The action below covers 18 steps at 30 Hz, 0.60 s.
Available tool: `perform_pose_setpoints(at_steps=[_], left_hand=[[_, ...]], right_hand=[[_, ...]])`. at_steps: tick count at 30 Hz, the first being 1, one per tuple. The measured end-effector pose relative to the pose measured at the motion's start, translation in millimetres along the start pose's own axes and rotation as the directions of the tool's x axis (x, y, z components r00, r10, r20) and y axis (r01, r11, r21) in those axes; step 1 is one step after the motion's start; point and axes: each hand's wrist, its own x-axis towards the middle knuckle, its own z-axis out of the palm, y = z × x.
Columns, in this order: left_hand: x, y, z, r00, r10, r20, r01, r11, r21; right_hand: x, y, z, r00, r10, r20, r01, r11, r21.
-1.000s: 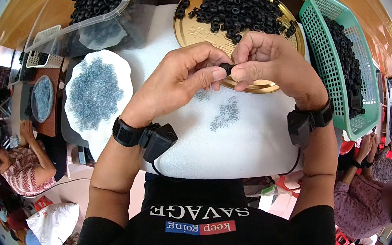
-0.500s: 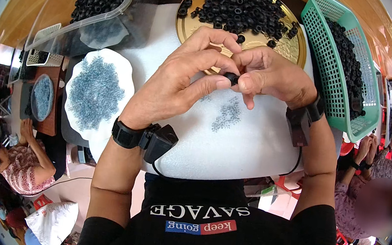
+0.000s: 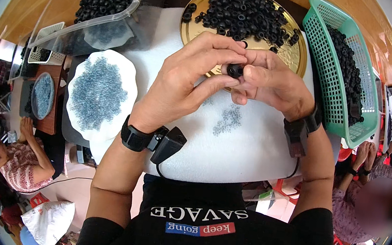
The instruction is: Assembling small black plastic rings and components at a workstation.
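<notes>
Hands met over the middle of the white foam pad (image 3: 252, 149), both pinching one small black rubber ring (image 3: 235, 70) between them. The left hand (image 3: 185, 89) came in from the lower left, its thumb and forefinger closed on the ring's near side while the other fingers curled loosely beneath. The right hand (image 3: 272, 85) closed on the ring from the other side, thumb pressed on top and the remaining fingers folded together under it; whether something small was being pushed into the ring's hole could not be told, since the fingertips covered it. The ring sat just above the near rim of the round gold tray (image 3: 294, 56), which carried a heap of black rings (image 3: 245, 15) like it. A scatter of small grey metal bits (image 3: 228, 119) lay on the pad directly below the hands, apart from them. To the left a white plate (image 3: 128, 93) held a larger spread of the same grey bits, and beyond it a clear plastic bin (image 3: 94, 27) was filled with more black rings. A green mesh basket (image 3: 325, 45) stood to the right of the tray, also loaded with rings. Each wrist wore a black strap with a small device, the left one trailing a cable.
</notes>
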Motion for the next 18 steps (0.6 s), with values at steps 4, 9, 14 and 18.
perform_pose_setpoints(at_steps=[4,9,14,18], left_hand=[[1,1,3,0.99,0.115,-0.078,-0.108,0.99,0.087],[-3,-3,1,0.975,0.198,-0.1,-0.179,0.969,0.172],[-4,-5,0,0.971,0.217,-0.099,-0.189,0.953,0.236],[-4,-8,-2,0.976,0.2,-0.088,-0.174,0.955,0.239]], right_hand=[[3,2,5,0.999,-0.042,-0.008,0.042,0.998,0.037],[4,3,15,0.996,-0.053,-0.074,0.056,0.998,0.03],[3,5,12,0.999,-0.04,-0.034,0.041,0.999,0.024],[6,6,17,0.993,-0.063,-0.098,0.069,0.996,0.058]])
